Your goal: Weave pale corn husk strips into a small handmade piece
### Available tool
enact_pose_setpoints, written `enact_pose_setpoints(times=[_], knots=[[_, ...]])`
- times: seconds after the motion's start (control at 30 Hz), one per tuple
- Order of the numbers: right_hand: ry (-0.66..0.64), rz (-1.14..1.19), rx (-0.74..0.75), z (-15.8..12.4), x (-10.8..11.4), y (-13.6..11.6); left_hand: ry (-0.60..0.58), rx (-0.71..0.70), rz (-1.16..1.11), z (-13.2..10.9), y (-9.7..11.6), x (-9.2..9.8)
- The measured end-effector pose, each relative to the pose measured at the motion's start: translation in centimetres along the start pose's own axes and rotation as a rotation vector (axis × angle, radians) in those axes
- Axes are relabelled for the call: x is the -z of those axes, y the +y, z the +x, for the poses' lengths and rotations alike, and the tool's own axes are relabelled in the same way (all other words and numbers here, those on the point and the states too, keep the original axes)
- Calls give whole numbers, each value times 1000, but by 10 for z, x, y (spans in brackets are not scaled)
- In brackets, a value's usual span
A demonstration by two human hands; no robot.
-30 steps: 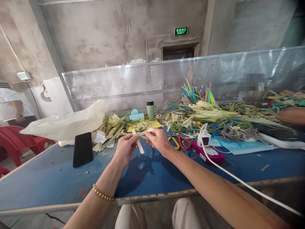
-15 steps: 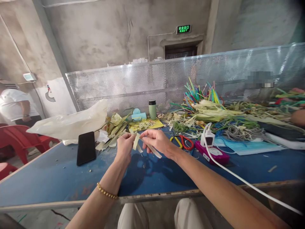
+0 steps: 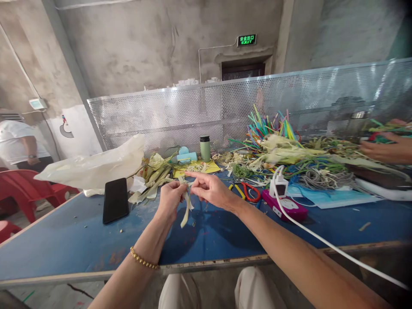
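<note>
Head view: the pale strip (image 3: 186, 216) hangs to the right of the phone (image 3: 116, 201), pinched near its top by my left hand (image 3: 170, 198). My right hand (image 3: 214, 192), farther right of the phone, has thumb and forefinger apart. I'd pinch steadily and bend gently — thin stuff probably splits if jerked. Dry husks (image 3: 157, 165) lie beyond the phone, rightward.

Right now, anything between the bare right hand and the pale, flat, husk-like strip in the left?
Nothing visible: the bare right hand is beside the pale, flat, husk-like strip pinched in the bare left hand. Contact is unclear.
</note>
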State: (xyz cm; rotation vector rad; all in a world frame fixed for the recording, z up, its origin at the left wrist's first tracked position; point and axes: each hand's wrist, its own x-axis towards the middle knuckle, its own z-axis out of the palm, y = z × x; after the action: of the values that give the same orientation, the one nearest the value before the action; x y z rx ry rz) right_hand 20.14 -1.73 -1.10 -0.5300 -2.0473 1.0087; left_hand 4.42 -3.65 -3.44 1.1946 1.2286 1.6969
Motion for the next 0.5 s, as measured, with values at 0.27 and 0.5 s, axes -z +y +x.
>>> enact_pose_setpoints(times=[0.27,0.5], knots=[[66,-493,303,0,-6,16,-101,138,-106,-1,-2,5],[254,-571,216,0,38,-2,18,102,-55,1,2,8]])
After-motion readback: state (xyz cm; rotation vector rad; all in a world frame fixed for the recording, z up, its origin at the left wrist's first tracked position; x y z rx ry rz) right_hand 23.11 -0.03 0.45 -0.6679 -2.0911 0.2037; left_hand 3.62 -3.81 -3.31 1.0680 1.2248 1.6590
